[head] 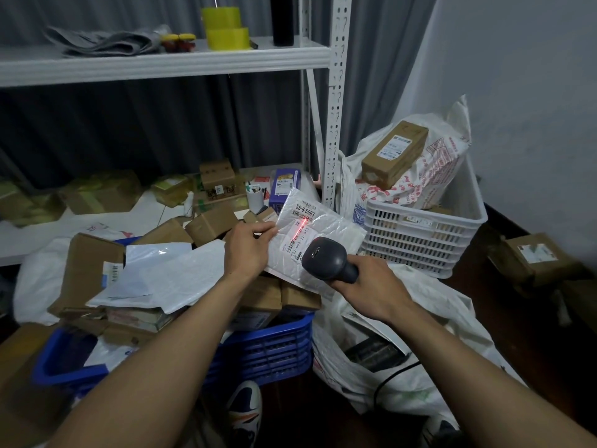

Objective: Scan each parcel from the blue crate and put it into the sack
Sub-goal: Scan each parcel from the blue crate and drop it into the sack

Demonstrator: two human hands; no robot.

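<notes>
My left hand [247, 250] pinches the left edge of a white plastic mailer [336, 231] and holds it up above the blue crate [268, 350]. My right hand [371, 286] grips a dark handheld scanner [326, 257] pointed at the mailer's shipping label, where a red scan line glows. The crate is heaped with brown cardboard parcels [87, 270] and white mailers [171, 273]. The white sack [429, 357] lies open on the floor to the right of the crate, below my right arm, with dark items inside.
A white crate [420, 240] at the right holds a printed bag and a brown box [394, 153]. The metal shelving [336, 101] behind carries small boxes, tape rolls [226, 32] and folded bags. Another cardboard parcel [536, 257] sits on the dark floor at far right. My shoes show at the bottom.
</notes>
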